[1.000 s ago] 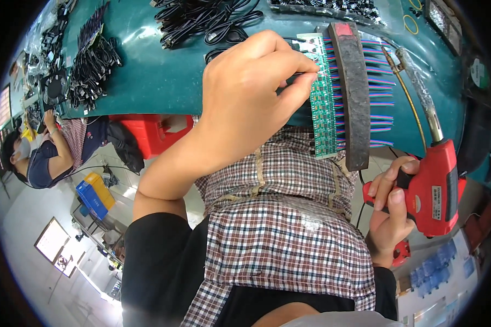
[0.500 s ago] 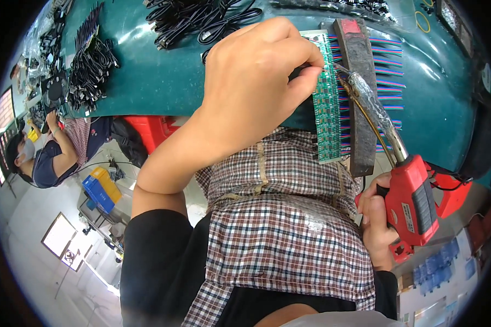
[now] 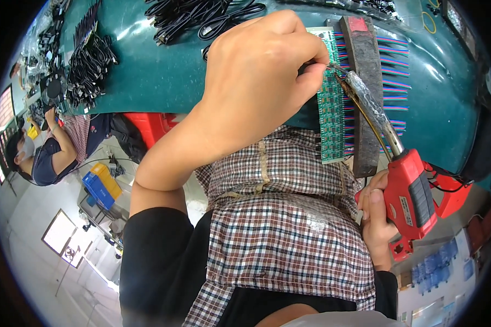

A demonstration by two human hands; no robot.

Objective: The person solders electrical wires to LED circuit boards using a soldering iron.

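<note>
My right hand (image 3: pixel 377 218) is wrapped round the handle of a red soldering gun (image 3: pixel 408 191). Its metal tip reaches up and left to a green circuit board panel (image 3: pixel 331 122), with a thin solder feed tube (image 3: pixel 372 122) running alongside. Over the panel's upper part, my left hand (image 3: pixel 264 71) is closed in a pinch, its fingertips right beside the iron's tip. What the pinch holds is mostly hidden; something dark shows between thumb and finger. A dark weight bar (image 3: pixel 365 92) lies across multicoloured wires (image 3: pixel 395 71) that come off the panel's right side.
Bundles of black cables (image 3: pixel 188 19) lie at the back of the green table (image 3: pixel 147 82), with more cables (image 3: pixel 90 68) at the left. A red stool (image 3: pixel 150 128) stands beneath the table edge. A co-worker (image 3: pixel 54 144) sits at the far left.
The panel, bar and wires appear slightly farther right. My left fingertips have shifted a little right and stay close to the soldering tip. Both hands keep their grip.
</note>
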